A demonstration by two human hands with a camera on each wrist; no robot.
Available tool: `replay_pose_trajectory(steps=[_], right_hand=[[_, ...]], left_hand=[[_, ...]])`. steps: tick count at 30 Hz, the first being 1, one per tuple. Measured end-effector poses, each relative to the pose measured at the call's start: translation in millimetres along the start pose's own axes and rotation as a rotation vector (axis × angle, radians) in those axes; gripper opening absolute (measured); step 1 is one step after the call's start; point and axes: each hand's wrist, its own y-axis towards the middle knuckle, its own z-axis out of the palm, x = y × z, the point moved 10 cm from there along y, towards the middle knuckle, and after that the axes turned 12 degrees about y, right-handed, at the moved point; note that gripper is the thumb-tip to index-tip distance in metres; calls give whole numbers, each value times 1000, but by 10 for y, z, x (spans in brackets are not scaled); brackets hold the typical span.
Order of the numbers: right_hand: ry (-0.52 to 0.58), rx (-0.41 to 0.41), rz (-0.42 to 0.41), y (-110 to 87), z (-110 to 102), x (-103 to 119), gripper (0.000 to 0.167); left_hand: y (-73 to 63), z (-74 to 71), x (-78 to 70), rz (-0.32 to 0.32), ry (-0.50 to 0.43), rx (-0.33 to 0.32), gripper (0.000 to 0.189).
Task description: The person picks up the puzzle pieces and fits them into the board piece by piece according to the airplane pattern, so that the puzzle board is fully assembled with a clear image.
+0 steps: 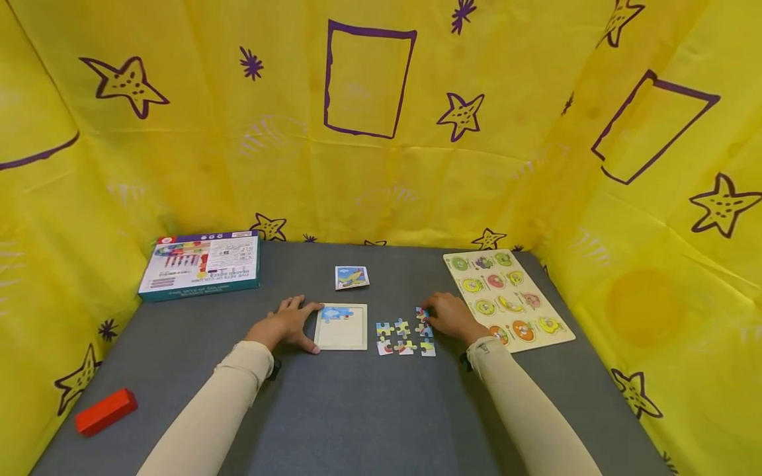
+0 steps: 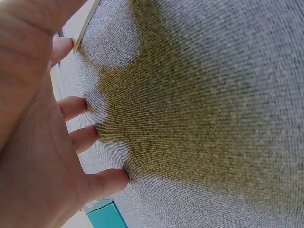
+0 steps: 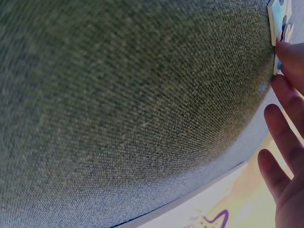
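Left hand (image 1: pixel 288 322) spread open-fingered against puzzle tray (image 1: pixel 352 334) left edge, right hand (image 1: pixel 450 315) pinches top-right loose puzzle piece (image 1: pixel 420 314).

Puzzle pieces (image 1: pixel 403 328) — beside pale tray (image 1: pixel 342 336)

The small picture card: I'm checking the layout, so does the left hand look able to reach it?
Probably yes: the picture card lies beyond the puzzle tray and nothing visible stands between it and the left hand, which would first leave the tray's edge.
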Motion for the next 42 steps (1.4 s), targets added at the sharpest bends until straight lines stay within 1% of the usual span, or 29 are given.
replay_pose_trajectory(steps=[6,10,13,19,24,27,29,34,42], right_hand=[[16,-10,-17,55,46,65,24],[19,-17,-43,103,63,145,24],[23,-24,-67,149,61,245,24],[43,-41,-147,263,51,611,22],[50,-6,-227,395,174,967,19],[57,9,-266,463,247,1152,18],[52,19,-278,506,296,1235,17],[36,35,-289,559,385,1287,17],[62,51,-277,598,441,1293,16]], left_hand=[[-42,-12,71,-12,3,5,100],[-59,-29,76,-12,22,0,100],[-58,-32,61,-15,31,-1,100],[-29,-34,-11,-25,14,0,99],[29,10,-5,-28,28,-11,100],[37,25,16,-29,38,-22,100],[25,17,24,-33,28,-26,100],[-11,-2,-1,-44,14,-23,99],[-25,-12,14,-51,19,-19,99]])
